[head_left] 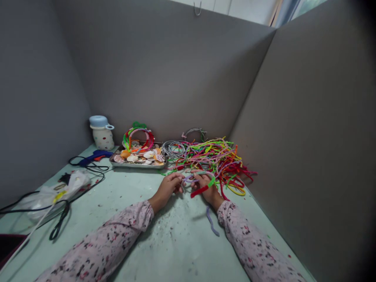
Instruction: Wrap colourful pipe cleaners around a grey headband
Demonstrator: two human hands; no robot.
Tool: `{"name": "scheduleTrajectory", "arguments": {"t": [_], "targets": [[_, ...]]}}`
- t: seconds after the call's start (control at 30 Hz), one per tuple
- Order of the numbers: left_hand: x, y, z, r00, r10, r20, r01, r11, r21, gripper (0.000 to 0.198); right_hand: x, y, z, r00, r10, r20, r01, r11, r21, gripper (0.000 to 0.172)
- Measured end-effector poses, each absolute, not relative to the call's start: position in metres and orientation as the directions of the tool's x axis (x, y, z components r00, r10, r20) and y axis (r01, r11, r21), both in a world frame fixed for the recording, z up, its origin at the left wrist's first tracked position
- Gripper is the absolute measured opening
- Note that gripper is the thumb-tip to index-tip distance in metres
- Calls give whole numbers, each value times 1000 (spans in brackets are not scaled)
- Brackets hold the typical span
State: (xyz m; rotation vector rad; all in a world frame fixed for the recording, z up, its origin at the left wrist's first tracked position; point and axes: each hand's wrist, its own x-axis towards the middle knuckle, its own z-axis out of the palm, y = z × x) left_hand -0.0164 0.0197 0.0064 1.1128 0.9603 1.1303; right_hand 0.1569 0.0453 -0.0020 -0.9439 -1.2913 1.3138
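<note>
Between my two hands is a curved piece of pipe cleaner work (202,189), wrapped in red, green, grey and lavender sections. My left hand (169,185) pinches the lavender end of it with the fingertips. My right hand (207,187) is closed around its other side, and the red end sticks out in front of the knuckles. A loose lavender pipe cleaner (212,222) hangs or lies below my right wrist. Just beyond my hands a large heap of coloured pipe cleaners (217,154) spreads over the table. Some of my fingertips are hidden behind the work.
A metal tray (138,166) of seashells holds several wrapped hoops (141,137). Coiled grey wire (176,149) lies beside it. Left are a lidded bottle (102,135), a blue glue gun (95,156), black cables (60,223) and a plastic bag (70,184). Grey panels (164,78) enclose the table.
</note>
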Motion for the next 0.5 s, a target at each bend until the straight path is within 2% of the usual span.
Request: {"name": "scheduleTrajectory", "arguments": {"t": [0.2,0.37,0.5], "targets": [[-14,21,6,160,987,-27,-67,38,997,27,153,50,-8,-129,981,142,-163,121,-979,32],[-12,22,2,245,968,-48,36,41,999,25,156,52,-11,-30,977,213,-155,206,-966,33],[-9,19,1,209,977,-44,30,39,999,20,158,50,-9,-32,973,230,-121,225,-967,33]]}}
